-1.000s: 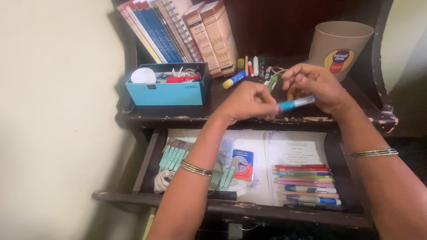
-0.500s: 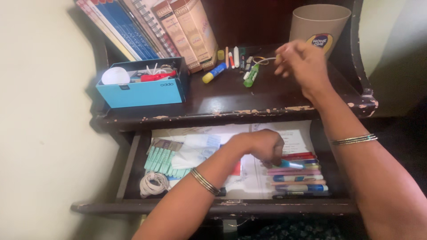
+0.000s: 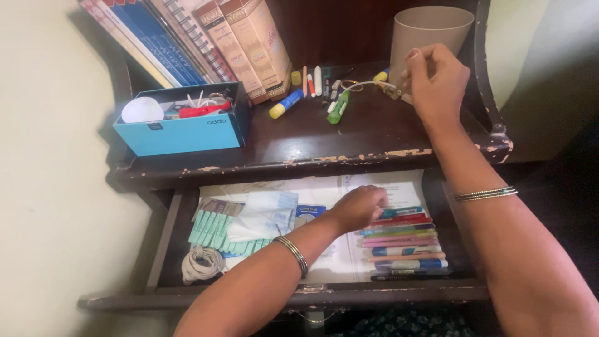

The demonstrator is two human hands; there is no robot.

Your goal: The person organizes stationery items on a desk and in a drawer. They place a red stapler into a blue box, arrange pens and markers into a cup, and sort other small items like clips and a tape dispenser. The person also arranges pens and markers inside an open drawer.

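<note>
head view: left hand [image 3: 359,209] is down in the open drawer [image 3: 168,249], fingers curled over the far end of the pen row [image 3: 402,243], fingertips touching the teal-capped pen [image 3: 402,212] at the far edge of that row; can't tell if it is pinching the pen or just resting on it. right hand [image 3: 437,78] is up over the dark wooden surface [image 3: 299,140], far right, just in front of the beige cup [image 3: 430,31], fingers pinched on a small pale item with a thin loop or wire at its left [image 3: 387,87]; too small to name. pens look like light, stiff, smooth plastic barrels, round so they likely roll and slip; best held mid-barrel with a pinch. the small item looks light and thin, probably easy to drop. drawer also holds mint green clips [image 3: 215,228] at left, a coiled white cord [image 3: 199,265] near left, a soft folded plastic packet [image 3: 262,215] and printed paper underneath. on the surface: blue cardboard box [image 3: 181,134] at left with odds and ends, a green marker [image 3: 338,107], a blue-and-yellow glue stick [image 3: 285,104], a few short sticks standing far back, and books [image 3: 206,37] leaning at far left. wood is dark with chipped edges. thin metal bangles on both wrists.
</note>
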